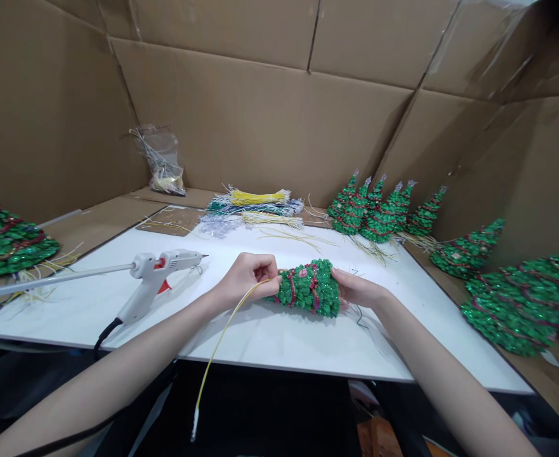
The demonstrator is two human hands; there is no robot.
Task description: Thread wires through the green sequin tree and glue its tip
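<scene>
Head view: beneath cardboard walls, a worker's two bare hands steady a small cone-shaped tree of glittering green tinsel (305, 289), wound with red garland and lying on its side above the near part of a glossy white board (422, 317). The left hand (250, 279) pinches a thin yellow wire (217, 346) at the narrow tip, thumb and fingertips together. The right hand (358, 289) grips the broad base, thumb at its rim, the other fingers partly hidden behind it.

From where I stand, the loose wire, dangling past the board's edge, could snag on the forearm and tug out of the pinch. Too hard a squeeze could flatten the tinsel. A bent dark-green wire (362, 317) beside the right wrist might catch the garland. A white glue gun with a red trigger (148, 285) points its nozzle toward the left hand; a careless sweep could knock it, though whether it is hot I cannot tell.

Behind, bundles of yellow, green and blue wire (260, 198) lie near a clear plastic bag (165, 165). Star-topped green trees (350, 212) stand right, under brown cardboard walls (250, 120).
</scene>
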